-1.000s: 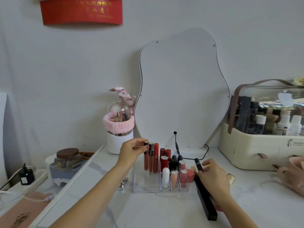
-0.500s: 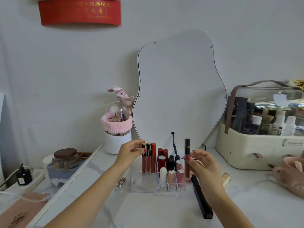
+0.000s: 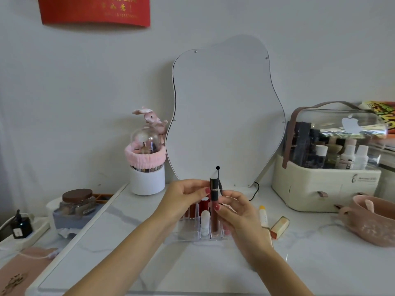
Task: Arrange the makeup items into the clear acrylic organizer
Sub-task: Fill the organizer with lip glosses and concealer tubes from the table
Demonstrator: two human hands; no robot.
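Observation:
A dark red lip gloss tube [image 3: 214,218] with a black cap stands upright over the clear acrylic organizer [image 3: 188,233] in the middle of the marble tabletop. My left hand [image 3: 183,199] pinches the black cap from the left. My right hand [image 3: 237,212] grips the tube's body from the right. Behind my hands the organizer holds several red lipsticks [image 3: 193,209] and a white tube [image 3: 205,222]; most of them are hidden. A yellow-tipped stick [image 3: 263,215] and a peach lipstick [image 3: 279,227] lie on the table right of the organizer.
A wavy mirror [image 3: 226,112] leans on the wall behind the organizer, its black cable [image 3: 255,190] trailing at the base. A white brush holder [image 3: 147,178] stands left, a cream cosmetic case [image 3: 322,189] and a pink bag [image 3: 372,223] right, a brown-lidded jar [image 3: 77,202] far left.
My right hand lifted the lip gloss from the table and carried it left over the organizer. My left hand left the tubes at the organizer's back and took hold of the gloss's cap.

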